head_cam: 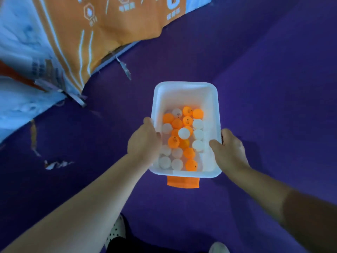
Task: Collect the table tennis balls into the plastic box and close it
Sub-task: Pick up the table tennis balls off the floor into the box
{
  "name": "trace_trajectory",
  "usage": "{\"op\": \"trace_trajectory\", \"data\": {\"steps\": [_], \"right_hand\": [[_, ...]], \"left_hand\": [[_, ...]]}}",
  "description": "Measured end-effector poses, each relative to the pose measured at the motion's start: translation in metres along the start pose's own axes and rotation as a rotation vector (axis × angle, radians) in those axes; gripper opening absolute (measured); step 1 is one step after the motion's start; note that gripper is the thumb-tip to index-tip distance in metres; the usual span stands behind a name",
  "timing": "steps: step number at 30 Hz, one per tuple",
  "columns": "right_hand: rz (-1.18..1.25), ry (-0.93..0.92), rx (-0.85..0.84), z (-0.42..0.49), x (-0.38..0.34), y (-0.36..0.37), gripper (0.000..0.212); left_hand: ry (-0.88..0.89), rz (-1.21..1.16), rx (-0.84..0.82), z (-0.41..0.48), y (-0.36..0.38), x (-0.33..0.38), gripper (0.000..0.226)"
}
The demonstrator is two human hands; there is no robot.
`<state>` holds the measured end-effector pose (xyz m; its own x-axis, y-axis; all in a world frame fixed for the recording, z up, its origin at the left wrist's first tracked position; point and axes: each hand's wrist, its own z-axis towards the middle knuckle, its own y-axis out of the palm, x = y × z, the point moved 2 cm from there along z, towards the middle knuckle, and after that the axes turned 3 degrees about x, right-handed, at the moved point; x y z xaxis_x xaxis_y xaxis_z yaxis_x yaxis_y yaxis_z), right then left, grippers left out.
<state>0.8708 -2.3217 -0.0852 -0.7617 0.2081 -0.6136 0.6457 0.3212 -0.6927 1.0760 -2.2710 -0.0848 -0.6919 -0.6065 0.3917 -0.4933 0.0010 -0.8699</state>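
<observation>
My left hand (144,141), right hand (229,150) grip plastic box (186,84) side rims, fingers curled over. No lid on; any tilt, balls (184,133) spill onto floor (255,88).

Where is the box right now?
Centre of the head view: the box, gripped at its sides by the left hand and right hand, purple floor beneath.
</observation>
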Motion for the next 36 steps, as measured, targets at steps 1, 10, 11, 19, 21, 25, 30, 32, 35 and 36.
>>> {"op": "trace_trajectory", "data": {"steps": [1, 10, 11, 19, 21, 25, 30, 32, 35, 36], "right_hand": [[0.022, 0.021, 0.022, -0.011, -0.002, -0.030, 0.008], [0.128, 0.127, 0.214, -0.121, -0.007, -0.295, 0.019], [0.133, 0.139, 0.226, -0.135, -0.002, -0.322, 0.021], [0.230, 0.254, 0.373, -0.229, 0.055, -0.515, 0.015], [0.257, 0.307, 0.429, -0.249, 0.072, -0.547, 0.011], [0.310, 0.414, 0.523, -0.276, 0.103, -0.586, 0.015], [0.376, 0.507, 0.588, -0.270, 0.130, -0.605, 0.016], [0.391, 0.535, 0.594, -0.256, 0.137, -0.610, 0.018], [0.394, 0.589, 0.600, -0.224, 0.142, -0.620, 0.018], [0.398, 0.600, 0.601, -0.210, 0.142, -0.624, 0.017]], "left_hand": [[0.030, 0.002, -0.015, -0.009, -0.015, 0.026, 0.013], [0.236, -0.042, -0.075, -0.143, -0.124, 0.249, 0.022], [0.254, -0.051, -0.079, -0.162, -0.132, 0.271, 0.023], [0.379, -0.141, -0.177, -0.294, -0.152, 0.434, 0.022], [0.431, -0.130, -0.182, -0.322, -0.151, 0.469, 0.019], [0.512, -0.157, -0.216, -0.363, -0.142, 0.515, 0.015], [0.544, -0.156, -0.302, -0.360, -0.118, 0.551, 0.015], [0.554, -0.166, -0.353, -0.348, -0.109, 0.568, 0.013], [0.556, -0.180, -0.418, -0.320, -0.097, 0.594, 0.016], [0.558, -0.187, -0.437, -0.308, -0.093, 0.604, 0.016]]}}
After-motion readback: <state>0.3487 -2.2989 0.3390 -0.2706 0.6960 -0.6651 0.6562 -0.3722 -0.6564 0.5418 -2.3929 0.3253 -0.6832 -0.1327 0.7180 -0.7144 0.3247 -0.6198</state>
